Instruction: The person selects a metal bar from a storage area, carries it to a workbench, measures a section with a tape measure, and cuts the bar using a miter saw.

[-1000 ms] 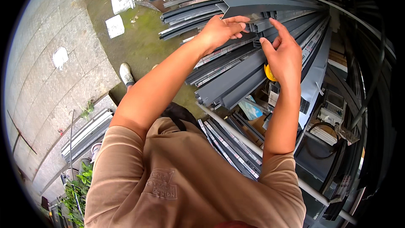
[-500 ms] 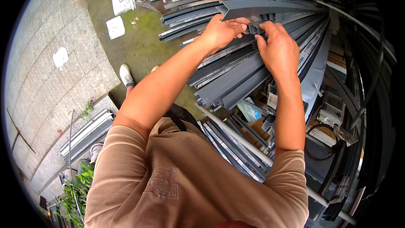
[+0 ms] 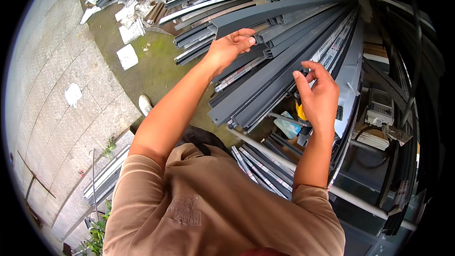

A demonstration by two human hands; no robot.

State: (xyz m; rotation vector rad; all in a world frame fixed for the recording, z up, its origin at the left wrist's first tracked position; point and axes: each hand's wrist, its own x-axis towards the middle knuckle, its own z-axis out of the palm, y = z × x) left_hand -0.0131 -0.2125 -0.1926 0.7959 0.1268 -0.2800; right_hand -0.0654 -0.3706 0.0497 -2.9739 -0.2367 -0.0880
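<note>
My left hand (image 3: pixel 231 48) reaches under the end of a wide dark grey metal profile (image 3: pixel 284 8). Its thumb and fingers are curled against the metal, and the profile partly hides the grip. Just past the thumb tip, the cut end of a slimmer grey profile (image 3: pixel 272 33) shows. To the right, my right hand (image 3: pixel 320 90) hovers over the stacked profiles, fingers bent and thumb apart from them. A small dark patch shows between its fingertips; whether it is in the hand or behind it is unclear. Below its palm sits a yellow and black object (image 3: pixel 301 111), partly covered.
Several more profiles (image 3: pixel 265 92) lie lengthwise on a rack with a pale pipe (image 3: pixel 263 148) at its near side. Further bars (image 3: pixel 263 170) stand lower down. A plastic-wrapped scrap pile (image 3: pixel 128 19) is at the far left, beside mossy ground and paving (image 3: pixel 52 95).
The wide profile's end has shifted left along with my left hand. My right hand has come off the profiles and moved nearer to me. The view has turned slightly.
</note>
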